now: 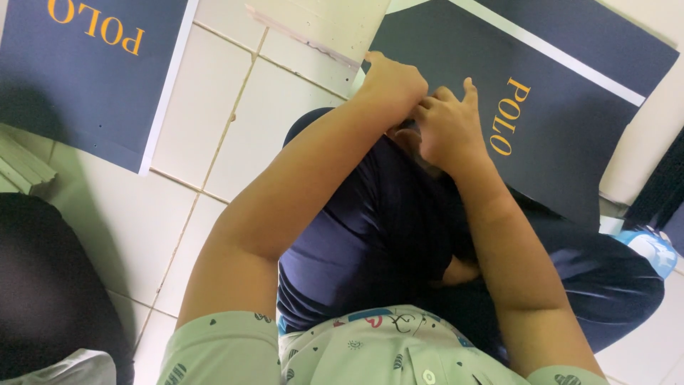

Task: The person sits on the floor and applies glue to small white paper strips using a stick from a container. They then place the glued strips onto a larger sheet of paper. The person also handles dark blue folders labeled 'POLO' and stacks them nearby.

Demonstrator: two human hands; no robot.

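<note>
A person is sitting low over a white tiled floor [235, 121], looking down past dark navy trousers [370, 235] and a pale patterned shirt [370, 349]. The tiles are running in large squares with thin dark grout lines, and daylight is making them glare at about 11 o'clock.

Both hands are meeting at about 1 o'clock from the picture's centre, at the near edge of a large dark navy cardboard sheet [563, 135] with gold lettering and a white stripe. That sheet is lying on the floor and filling the 1 to 2 o'clock corner. The left hand [390, 82] is curling into a loose fist, its grip pressing on the sheet's corner next to a pale cream card [320, 25] that is lying at 12 o'clock. The right hand [449, 128] is resting just beside it, touching it, fingers bent and partly spread; whether its grip is pinching anything cannot be told, since the fingertips are hiding behind the left hand.

A second navy sheet [85, 78] of the same kind, white-edged, is lying well apart at 10 o'clock. Under its lower corner, at 9 o'clock, a stack of pale flat cards [21, 167] is showing. A dark shape [50, 285] is filling 8 o'clock, and a light blue object [652, 249] is peeking out at 3 o'clock beside the knee.
</note>
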